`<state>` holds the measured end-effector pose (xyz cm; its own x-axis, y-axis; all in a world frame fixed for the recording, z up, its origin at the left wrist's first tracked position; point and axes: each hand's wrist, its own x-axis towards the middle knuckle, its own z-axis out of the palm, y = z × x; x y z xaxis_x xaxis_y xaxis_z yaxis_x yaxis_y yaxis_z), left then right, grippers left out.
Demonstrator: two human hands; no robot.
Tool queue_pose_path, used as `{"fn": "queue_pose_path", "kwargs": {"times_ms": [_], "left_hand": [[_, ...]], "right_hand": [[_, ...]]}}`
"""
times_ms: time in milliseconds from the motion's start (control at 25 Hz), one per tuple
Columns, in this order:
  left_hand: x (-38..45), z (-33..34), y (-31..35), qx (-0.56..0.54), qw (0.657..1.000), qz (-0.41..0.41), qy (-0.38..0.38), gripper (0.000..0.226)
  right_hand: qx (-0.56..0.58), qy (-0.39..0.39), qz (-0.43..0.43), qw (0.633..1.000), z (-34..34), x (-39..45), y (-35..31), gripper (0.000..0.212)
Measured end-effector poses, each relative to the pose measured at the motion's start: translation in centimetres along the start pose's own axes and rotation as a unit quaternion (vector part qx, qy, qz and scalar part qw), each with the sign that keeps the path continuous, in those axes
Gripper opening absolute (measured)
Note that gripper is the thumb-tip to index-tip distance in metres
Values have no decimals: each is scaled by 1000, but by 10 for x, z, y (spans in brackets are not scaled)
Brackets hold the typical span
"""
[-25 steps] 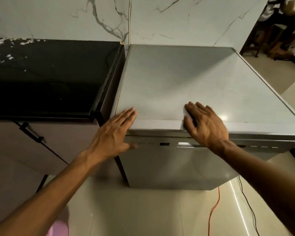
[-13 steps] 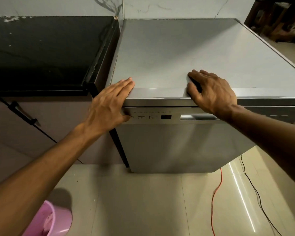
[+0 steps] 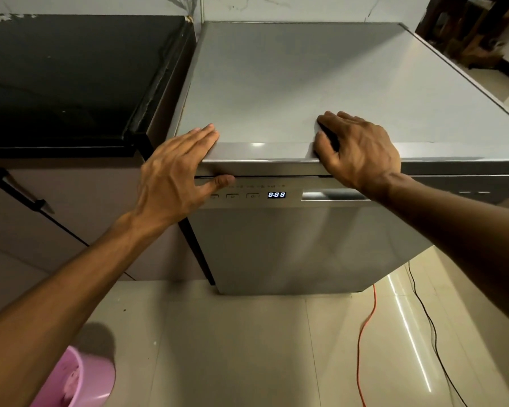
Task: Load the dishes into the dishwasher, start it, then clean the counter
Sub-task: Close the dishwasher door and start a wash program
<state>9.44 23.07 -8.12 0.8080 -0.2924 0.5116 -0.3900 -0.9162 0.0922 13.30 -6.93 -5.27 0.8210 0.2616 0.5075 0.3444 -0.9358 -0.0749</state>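
Observation:
A silver dishwasher (image 3: 291, 245) stands with its door shut. Its control strip shows a lit display (image 3: 276, 195) reading 8:88 beside small buttons (image 3: 232, 196) and a recessed handle (image 3: 329, 195). My left hand (image 3: 177, 174) lies flat over the top's front left corner, its thumb pressing on the left end of the control strip. My right hand (image 3: 356, 151) rests palm down on the front edge of the top, fingers curled, holding nothing. The black counter (image 3: 71, 77) lies to the left with white specks at its far edge.
A pink bucket (image 3: 77, 377) sits on the tiled floor at lower left. An orange cable (image 3: 365, 333) and a black cable (image 3: 429, 324) run over the floor at the right. A cabinet door with a black handle (image 3: 18, 189) is under the counter.
The display has lit up with 8:88; it was dark before. The view has tilted down and closer. My left thumb stays on the control strip, and both hands have kept their places.

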Motion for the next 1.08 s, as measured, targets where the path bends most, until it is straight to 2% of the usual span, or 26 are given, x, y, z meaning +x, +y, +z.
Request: {"fn": "queue_pose_path", "kwargs": {"times_ms": [600, 1080], "left_hand": [[-3, 6, 1, 16, 1000, -9, 18, 92], [-8, 8, 13, 47, 998, -28, 31, 106]], "right_hand": [[2, 10, 7, 1000, 2, -1, 1, 34], [13, 9, 16, 1000, 3, -1, 0, 34]]}}
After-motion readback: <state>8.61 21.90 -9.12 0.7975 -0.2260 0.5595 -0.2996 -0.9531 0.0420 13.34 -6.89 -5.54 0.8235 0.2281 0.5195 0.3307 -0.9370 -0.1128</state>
